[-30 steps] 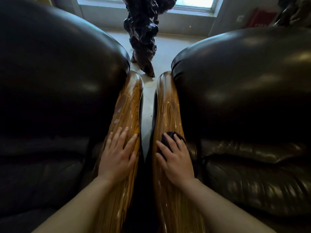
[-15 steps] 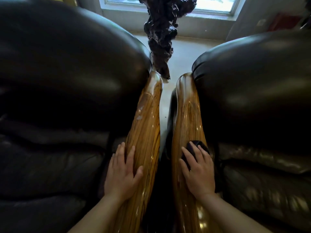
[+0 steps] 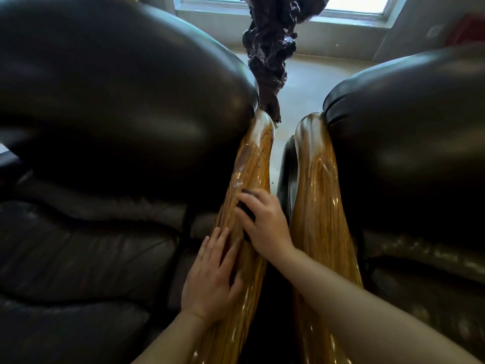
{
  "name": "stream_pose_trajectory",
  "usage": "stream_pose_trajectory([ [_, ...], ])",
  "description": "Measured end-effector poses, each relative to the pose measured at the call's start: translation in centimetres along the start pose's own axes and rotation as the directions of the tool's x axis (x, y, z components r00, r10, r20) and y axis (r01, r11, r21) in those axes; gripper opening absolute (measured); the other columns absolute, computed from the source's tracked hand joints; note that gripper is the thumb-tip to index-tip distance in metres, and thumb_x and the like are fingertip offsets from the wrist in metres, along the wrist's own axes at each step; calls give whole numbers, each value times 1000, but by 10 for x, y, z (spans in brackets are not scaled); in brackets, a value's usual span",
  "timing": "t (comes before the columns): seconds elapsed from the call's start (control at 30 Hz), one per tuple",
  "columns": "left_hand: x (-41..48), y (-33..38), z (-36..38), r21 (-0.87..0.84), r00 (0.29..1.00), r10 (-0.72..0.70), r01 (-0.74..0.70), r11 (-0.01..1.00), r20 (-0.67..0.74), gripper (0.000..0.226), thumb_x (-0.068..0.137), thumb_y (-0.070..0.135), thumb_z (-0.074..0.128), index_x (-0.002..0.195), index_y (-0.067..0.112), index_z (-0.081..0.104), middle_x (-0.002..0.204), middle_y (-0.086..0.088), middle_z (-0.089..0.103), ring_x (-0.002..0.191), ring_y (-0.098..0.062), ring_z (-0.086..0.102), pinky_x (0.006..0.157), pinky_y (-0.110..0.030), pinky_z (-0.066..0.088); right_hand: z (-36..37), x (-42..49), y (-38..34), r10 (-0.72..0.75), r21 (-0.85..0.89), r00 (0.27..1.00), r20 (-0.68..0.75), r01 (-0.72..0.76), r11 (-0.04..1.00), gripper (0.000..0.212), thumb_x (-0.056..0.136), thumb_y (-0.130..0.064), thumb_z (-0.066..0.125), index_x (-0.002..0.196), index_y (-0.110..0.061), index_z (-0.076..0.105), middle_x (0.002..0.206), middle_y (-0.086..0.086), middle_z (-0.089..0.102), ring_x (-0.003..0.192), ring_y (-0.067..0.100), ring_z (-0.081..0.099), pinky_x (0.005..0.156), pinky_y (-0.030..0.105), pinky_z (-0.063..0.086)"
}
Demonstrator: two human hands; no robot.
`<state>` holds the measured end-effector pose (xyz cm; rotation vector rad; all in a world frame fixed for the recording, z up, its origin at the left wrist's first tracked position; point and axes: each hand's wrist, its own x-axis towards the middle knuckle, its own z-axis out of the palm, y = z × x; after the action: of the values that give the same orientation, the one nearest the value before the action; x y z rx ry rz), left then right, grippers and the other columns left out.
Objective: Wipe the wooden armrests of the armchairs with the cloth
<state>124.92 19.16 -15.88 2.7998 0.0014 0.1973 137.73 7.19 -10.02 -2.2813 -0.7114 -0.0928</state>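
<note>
Two glossy wooden armrests run side by side between two dark leather armchairs. My right hand (image 3: pixel 265 222) lies across the left armrest (image 3: pixel 253 164), pressing a small dark cloth (image 3: pixel 245 210) that shows between its fingers. My left hand (image 3: pixel 212 277) rests flat on the same armrest just below, fingers spread, holding nothing. Pale smudges (image 3: pixel 240 174) mark the wood just above the cloth. The right armrest (image 3: pixel 317 195) is bare, with my right forearm crossing its lower part.
The left armchair's leather back (image 3: pixel 126 101) and the right armchair's back (image 3: pixel 409 132) bulge close on both sides. A narrow gap of pale floor (image 3: pixel 282 143) separates the armrests. A dark gnarled wooden sculpture (image 3: pixel 270 48) stands behind, below a window.
My right hand has carried the cloth from the right armrest across the gap onto the left armrest. My left hand has stayed on the left armrest. The view has shifted left.
</note>
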Motion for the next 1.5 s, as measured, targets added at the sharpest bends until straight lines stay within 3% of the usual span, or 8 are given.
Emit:
stream_pose_trajectory([
  [0.13,2,-3,0,-53,999,-11,9,999,-37,57,93,43,45,146,23,39,158,-5,30,150,-16,13,121,-41,15,16,-12,15,-197,-335,966,165,243,910,43,100,-48,42,141,-35,47,155,-3,38,146,26,26,116,48,22],
  [0.47,1,-5,0,-124,998,-37,31,992,-50,61,90,40,51,148,31,36,160,0,28,150,-16,14,121,-37,11,14,94,23,138,-362,990,11,-124,924,37,98,-41,49,131,-25,54,132,9,50,119,32,42,98,47,37],
  [0.7,2,-6,-1,-114,998,-11,5,993,-55,58,89,39,51,145,25,43,158,-5,33,149,-19,20,117,-44,21,26,20,17,-94,-403,984,154,150,903,43,99,-49,43,140,-37,45,152,-7,40,147,23,24,118,53,17],
  [0.93,2,-4,-1,-144,996,-11,-2,990,-87,55,90,36,50,143,25,45,157,-5,35,148,-18,22,117,-44,23,7,36,20,-140,-469,987,76,159,869,27,98,-39,50,114,-24,65,117,3,61,107,25,51,87,43,44],
  [1.07,1,-4,-3,-125,997,-23,14,992,-72,56,90,39,49,145,28,42,158,-2,33,149,-16,18,119,-40,17,-7,88,-4,225,-28,974,-30,-226,974,21,99,-40,46,94,-32,65,83,-11,62,77,11,58,73,37,48],
  [1.17,1,-4,-4,-122,998,-26,18,992,-61,57,91,39,49,146,29,40,159,-2,30,150,-15,16,120,-39,16,-12,84,-11,386,451,918,91,-384,806,22,101,-37,46,108,-35,67,99,-13,65,94,8,60,86,42,53],
  [1.33,0,-7,0,-134,998,-12,4,991,-61,58,90,37,50,146,27,39,160,-2,29,149,-17,18,118,-42,19,6,29,-3,-101,-330,988,120,135,934,33,97,-35,54,129,-31,59,148,2,44,140,25,35,115,50,31],
  [1.5,1,-8,5,-112,998,2,-10,994,-70,61,90,36,50,149,25,37,161,-3,24,149,-19,19,120,-42,18,13,17,16,-194,-321,931,309,294,900,43,102,-48,35,140,-34,49,154,-5,41,149,19,24,121,47,18],
])
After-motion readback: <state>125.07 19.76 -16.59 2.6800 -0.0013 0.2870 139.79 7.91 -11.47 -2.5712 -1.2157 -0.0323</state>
